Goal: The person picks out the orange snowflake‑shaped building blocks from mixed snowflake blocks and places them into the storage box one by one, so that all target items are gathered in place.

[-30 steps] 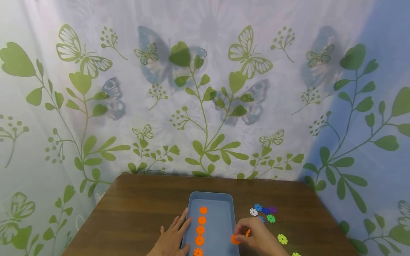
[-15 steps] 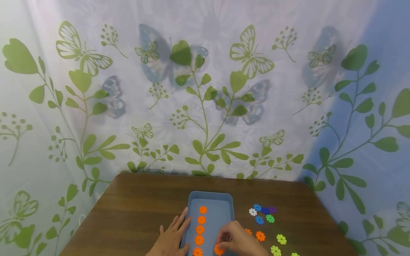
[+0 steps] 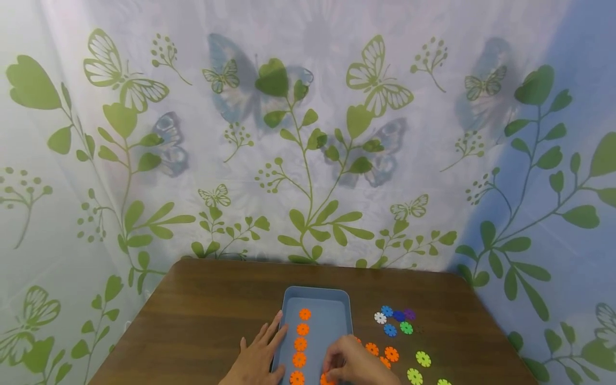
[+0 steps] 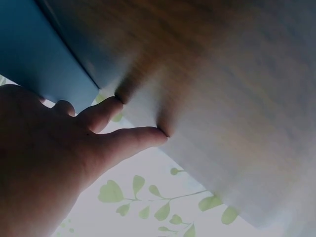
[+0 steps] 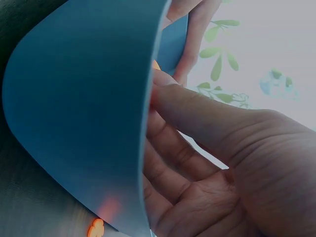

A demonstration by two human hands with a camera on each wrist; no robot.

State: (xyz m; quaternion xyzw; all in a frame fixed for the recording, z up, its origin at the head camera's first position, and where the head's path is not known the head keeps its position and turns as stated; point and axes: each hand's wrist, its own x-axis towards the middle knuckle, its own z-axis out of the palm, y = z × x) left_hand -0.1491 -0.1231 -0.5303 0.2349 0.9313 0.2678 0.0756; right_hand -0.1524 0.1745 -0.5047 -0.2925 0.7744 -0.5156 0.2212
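Note:
A blue-grey tray [image 3: 332,310] lies on the wooden table, with a column of orange notched plastic discs [image 3: 301,344] along its left side. My left hand [image 3: 259,354] rests against the tray's left wall, its fingers spread and fairly straight. Inside the tray's near right part, my right hand [image 3: 356,361] pinches another orange notched disc [image 3: 326,379] between thumb and fingers, low over the tray floor. The tray wall [image 5: 84,98] hides those fingertips and most of that disc in the right wrist view.
Right of the tray lie several more orange discs [image 3: 391,353], partly behind my right hand. Yellow-green discs [image 3: 423,359] are further right. A cluster of blue, white, purple and green discs [image 3: 399,316] sits behind them. A patterned curtain [image 3: 308,160] hangs beyond the table.
From the tray's right rim, my right hand has moved left into the tray with the orange disc, uncovering orange discs on the table. My left hand has stayed in place.

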